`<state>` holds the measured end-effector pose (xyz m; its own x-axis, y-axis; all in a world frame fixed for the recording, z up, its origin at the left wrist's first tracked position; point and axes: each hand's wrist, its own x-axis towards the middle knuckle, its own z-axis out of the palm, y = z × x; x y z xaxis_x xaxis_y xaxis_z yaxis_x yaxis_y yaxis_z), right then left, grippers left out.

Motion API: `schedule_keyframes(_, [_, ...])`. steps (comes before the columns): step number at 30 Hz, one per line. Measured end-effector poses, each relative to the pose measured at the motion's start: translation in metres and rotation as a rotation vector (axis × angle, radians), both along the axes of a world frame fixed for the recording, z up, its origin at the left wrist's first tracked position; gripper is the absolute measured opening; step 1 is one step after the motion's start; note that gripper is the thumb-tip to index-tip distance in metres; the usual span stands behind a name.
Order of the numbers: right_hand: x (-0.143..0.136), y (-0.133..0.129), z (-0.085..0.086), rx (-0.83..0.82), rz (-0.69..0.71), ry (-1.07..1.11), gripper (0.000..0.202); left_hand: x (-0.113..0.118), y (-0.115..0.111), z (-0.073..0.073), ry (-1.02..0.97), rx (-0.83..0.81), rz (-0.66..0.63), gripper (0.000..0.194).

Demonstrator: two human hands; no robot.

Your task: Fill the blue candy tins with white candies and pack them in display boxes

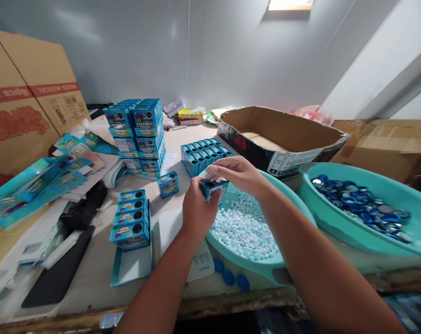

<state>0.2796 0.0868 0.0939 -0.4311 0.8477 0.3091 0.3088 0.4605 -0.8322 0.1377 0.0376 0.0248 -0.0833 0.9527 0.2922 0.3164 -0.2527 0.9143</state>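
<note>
My left hand (199,208) grips a small blue candy box (212,188) above the near-left part of a turquoise tub (301,208). My right hand (243,174) reaches over the top of that box, its fingers held together against it; the fingertips are partly hidden. Small pale blue and white candies (247,232) fill the tub's bottom. Beneath my left forearm lies a white kitchen scale (201,264), partly covered. Several blue round lids (227,277) rest between the scale and the table edge.
At left, a display tray (132,271) holds several boxes, and one single box (169,184) stands behind it. Stacked full trays (137,137) rise at back left. Another box group (205,155) sits behind my hands. A second tub (363,236) with blue-and-silver pieces and an open carton (283,132) are right.
</note>
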Motion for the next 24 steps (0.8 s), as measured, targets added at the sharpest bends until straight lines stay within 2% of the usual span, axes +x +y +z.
schedule_keyframes(3, [0.004,0.001,0.001,0.082,-0.105,0.010,0.049,0.000,0.000,-0.001,0.000,-0.010,0.009,0.041])
schedule_keyframes(5, [0.010,0.004,0.003,0.126,-0.144,-0.073,0.040,0.000,0.001,-0.002,0.006,-0.021,0.018,0.043])
schedule_keyframes(10, [0.018,0.008,0.007,0.122,-0.068,-0.372,0.013,-0.002,0.001,-0.005,0.044,0.015,0.017,0.046])
schedule_keyframes(18, [0.014,0.005,0.007,0.202,-0.055,-0.401,0.010,-0.002,0.000,-0.010,0.079,0.068,0.007,0.047])
schedule_keyframes(24, [0.016,0.006,0.002,0.212,0.018,-0.260,0.016,-0.001,0.002,-0.008,0.034,0.037,-0.011,0.046])
